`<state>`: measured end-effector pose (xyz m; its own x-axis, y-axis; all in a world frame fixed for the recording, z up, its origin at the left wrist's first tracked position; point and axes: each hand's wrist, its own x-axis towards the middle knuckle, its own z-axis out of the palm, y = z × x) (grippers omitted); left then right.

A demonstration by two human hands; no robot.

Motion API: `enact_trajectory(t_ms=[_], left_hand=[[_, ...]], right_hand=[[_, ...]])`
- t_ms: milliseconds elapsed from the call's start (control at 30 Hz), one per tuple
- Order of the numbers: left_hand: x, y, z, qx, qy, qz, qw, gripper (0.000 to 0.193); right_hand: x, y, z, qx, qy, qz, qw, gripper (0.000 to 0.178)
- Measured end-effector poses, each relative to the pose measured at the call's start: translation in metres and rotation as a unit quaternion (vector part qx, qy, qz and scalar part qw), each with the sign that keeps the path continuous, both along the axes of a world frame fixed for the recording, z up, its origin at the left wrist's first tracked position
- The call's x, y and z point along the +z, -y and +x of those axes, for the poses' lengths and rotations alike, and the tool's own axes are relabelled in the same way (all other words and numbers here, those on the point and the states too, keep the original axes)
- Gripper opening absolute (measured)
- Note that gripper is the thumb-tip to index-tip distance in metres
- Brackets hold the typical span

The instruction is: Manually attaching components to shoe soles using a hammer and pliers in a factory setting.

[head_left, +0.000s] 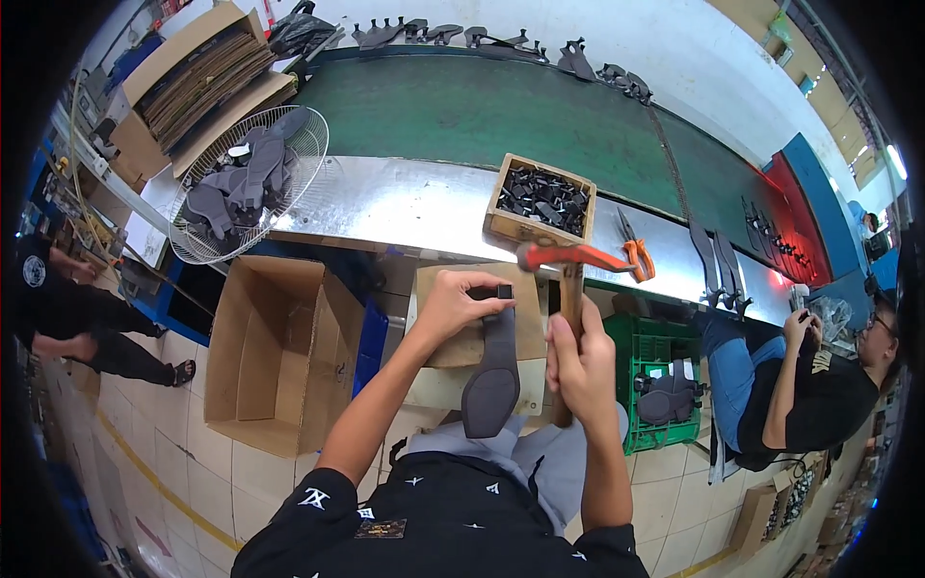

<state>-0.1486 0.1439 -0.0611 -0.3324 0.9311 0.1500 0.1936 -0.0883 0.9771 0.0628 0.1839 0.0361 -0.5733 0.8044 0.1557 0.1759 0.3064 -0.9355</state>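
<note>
My left hand (453, 306) pinches a small black heel block (504, 291) at the far end of a dark grey shoe sole (493, 385). The sole's wide, rounded end points toward my lap. Whether block and sole are joined cannot be made out under my fingers. My right hand (584, 366) is wrapped round the wooden handle of a hammer (578, 254). Its orange-red head is raised to the right of the heel block, apart from it. Beneath the sole's far end lies a worn tan board (438, 352).
Ahead, a wooden box (530, 230) of small black heels stands beside orange-handled pliers (637, 258) on the metal ledge (405, 183) along a green conveyor belt (443, 101). A wire basket (316, 144) of soles, a cardboard box (252, 371) and a green crate (626, 385) surround me. A co-worker (819, 385) sits right.
</note>
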Motion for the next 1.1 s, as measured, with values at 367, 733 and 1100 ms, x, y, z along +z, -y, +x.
enact_trajectory(t_ms=[367,733,1100], left_hand=[[0.000,-0.004,0.001,-0.029,0.030,0.000,0.999,0.023],[0.012,0.022,0.013,0.013,-0.365,-0.091,0.926,0.122],[0.008,0.020,0.010,0.007,-0.374,-0.066,0.925,0.087]], right_hand=[[0.009,0.011,0.013,0.086,0.098,0.087,0.988,0.041],[-0.008,0.020,0.022,0.050,0.123,0.245,0.960,0.026],[-0.007,0.016,0.017,0.027,0.091,0.232,0.968,0.024]])
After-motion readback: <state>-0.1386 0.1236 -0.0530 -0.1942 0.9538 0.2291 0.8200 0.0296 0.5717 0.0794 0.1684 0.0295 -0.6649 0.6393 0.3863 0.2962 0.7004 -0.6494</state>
